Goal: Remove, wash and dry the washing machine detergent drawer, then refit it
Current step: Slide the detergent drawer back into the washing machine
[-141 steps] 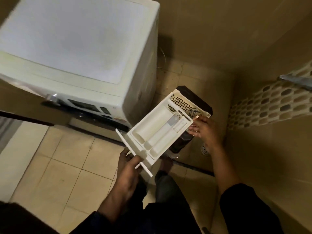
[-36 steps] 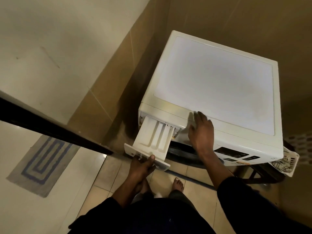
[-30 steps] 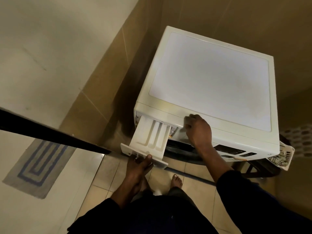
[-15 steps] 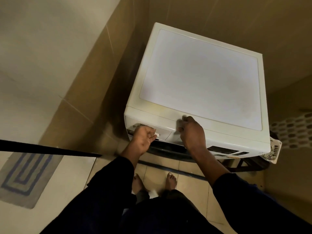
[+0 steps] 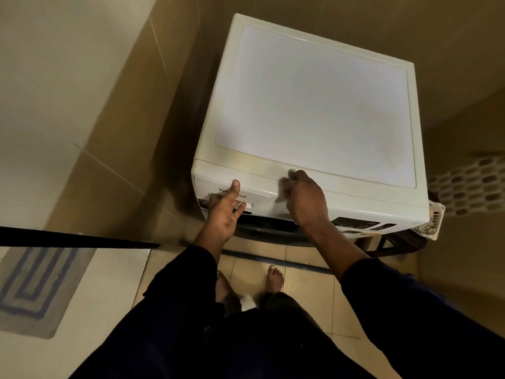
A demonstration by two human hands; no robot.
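The left grip (image 5: 222,214), fingers spread, touches the closed drawer (image 5: 257,193); beside it the right grip (image 5: 303,198), curled and empty, rests on the washer (image 5: 314,110).

The washer (image 5: 314,105) stands on the tiled floor (image 5: 306,291), touching the left hand (image 5: 222,214) and the right hand (image 5: 304,199). A striped mat (image 5: 35,285) lies far left of them. Two bare feet (image 5: 274,277) stand on the tiles below them.

Smooth white plastic washing machine (image 5: 314,110), glossy beige tiled floor (image 5: 306,285)
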